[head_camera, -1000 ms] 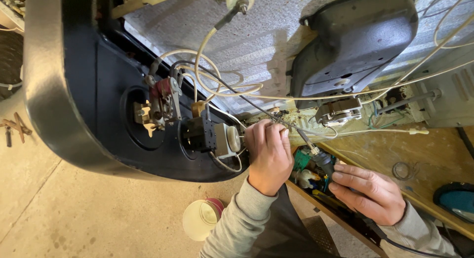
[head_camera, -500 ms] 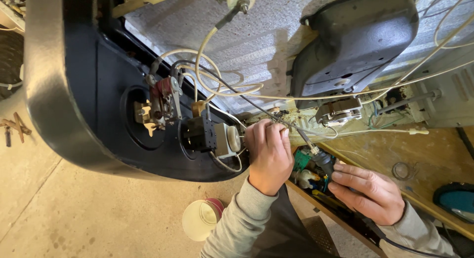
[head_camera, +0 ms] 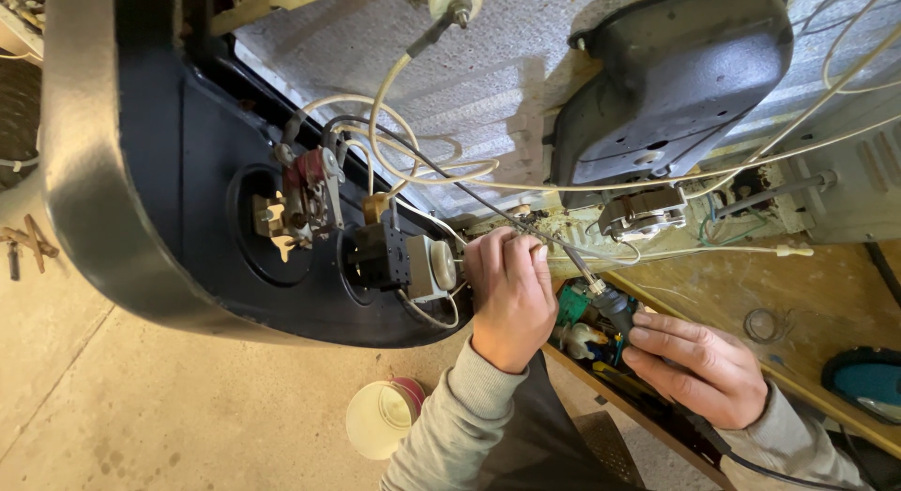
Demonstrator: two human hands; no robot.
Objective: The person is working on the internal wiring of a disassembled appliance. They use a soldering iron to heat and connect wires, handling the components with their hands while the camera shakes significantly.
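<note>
Tight wiring crowding the switch block [head_camera: 399, 258]

Pale cables [head_camera: 413, 162] are looping above the switch block and a thin dark wire [head_camera: 488, 202] is crossing to its right, blocking approach from there; the left hand [head_camera: 511, 299] is filling the gap just right of it, while the concrete floor [head_camera: 141, 416] below is lying open.

The curved black panel [head_camera: 122, 172] looks like glossy painted metal, and the dark cover [head_camera: 676, 69] is dull, scuffed metal. Pale wires [head_camera: 404, 153] have smooth plastic coating; the worktop [head_camera: 751, 284] is rough, stained wood, the floor [head_camera: 141, 406] matt concrete.
</note>
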